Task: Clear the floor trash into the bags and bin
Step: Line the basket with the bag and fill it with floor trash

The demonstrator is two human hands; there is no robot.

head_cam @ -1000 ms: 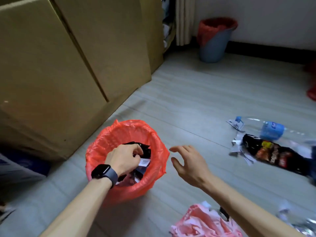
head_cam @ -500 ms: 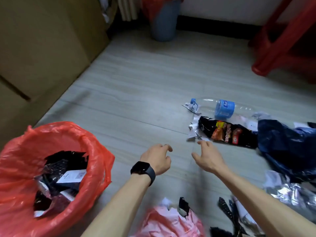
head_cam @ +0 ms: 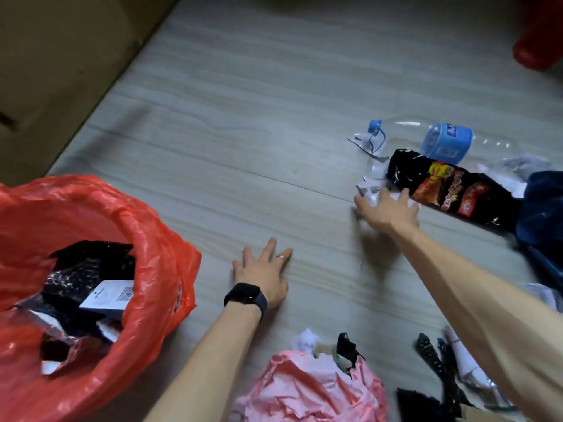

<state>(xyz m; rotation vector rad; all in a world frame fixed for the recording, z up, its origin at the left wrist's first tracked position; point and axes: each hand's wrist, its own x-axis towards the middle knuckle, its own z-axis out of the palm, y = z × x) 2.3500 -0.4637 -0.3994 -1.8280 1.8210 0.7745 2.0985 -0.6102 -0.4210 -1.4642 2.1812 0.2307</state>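
We are holding our right grip (head_cam: 387, 208), fingers apart, over paper scraps (head_cam: 369, 190) at the left end of the snack wrapper (head_cam: 451, 193), which is stretching away rightward; our left grip (head_cam: 262, 275), spread, is lying farther off.

A lined bin (head_cam: 91, 226) is set near left; a bottle (head_cam: 438, 141) lies far right, behind a snack wrapper (head_cam: 451, 190).

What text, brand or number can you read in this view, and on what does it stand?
Nothing reads legibly.
On the black snack packet: yellow and red lettering, too blurred to read.
On the blue bottle label: white print, too blurred.
On the white tag in the red bag: a square code and a round mark, too small.
On the watch: dark screen, no text.
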